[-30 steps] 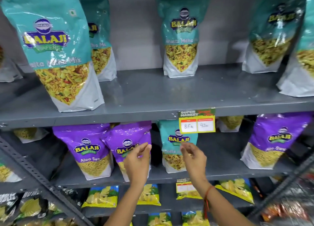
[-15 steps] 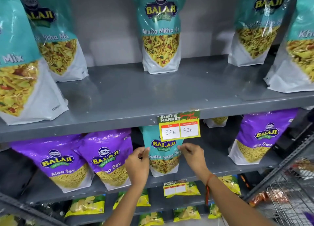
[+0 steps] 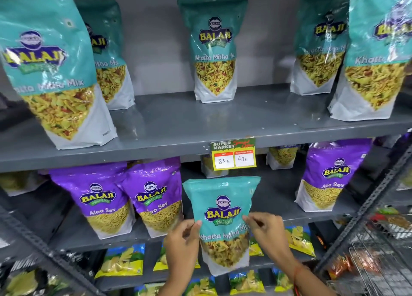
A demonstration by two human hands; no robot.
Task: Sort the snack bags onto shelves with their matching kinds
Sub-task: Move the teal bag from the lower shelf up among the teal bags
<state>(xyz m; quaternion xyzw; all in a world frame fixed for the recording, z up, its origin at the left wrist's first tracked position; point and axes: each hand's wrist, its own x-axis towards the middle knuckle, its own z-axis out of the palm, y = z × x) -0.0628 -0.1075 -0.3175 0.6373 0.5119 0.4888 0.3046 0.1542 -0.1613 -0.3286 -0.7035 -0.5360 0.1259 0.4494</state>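
Grey metal shelving (image 3: 200, 126) fills the view, tier over tier against a pale back wall. Up top on the upper shelf stand the big teal Khatta Mitha Mix bags (image 3: 215, 50), five of them spread across, the nearest one at far left leaning out toward the camera. One tier down, it's purple territory: two Aloo Sev bags (image 3: 124, 197) side by side at left, touching each other, and another Aloo Sev bag (image 3: 330, 177) well apart at right. Lower still, small yellow chip packets (image 3: 121, 262) line the bottom shelves. And right in the middle, the odd one out — a teal Khatta Mitha Mix bag (image 3: 223, 217) held upright, clear of the shelf edge in front of the purple row. Left hand (image 3: 182, 244) pinches its left edge between thumb and fingers; right hand (image 3: 265, 231) grips the right edge the same way, a red thread at the wrist. Both hands are closed on the bag. Just above it, a price tag (image 3: 233, 154) hangs from the upper shelf lip, reading 85 and 43.
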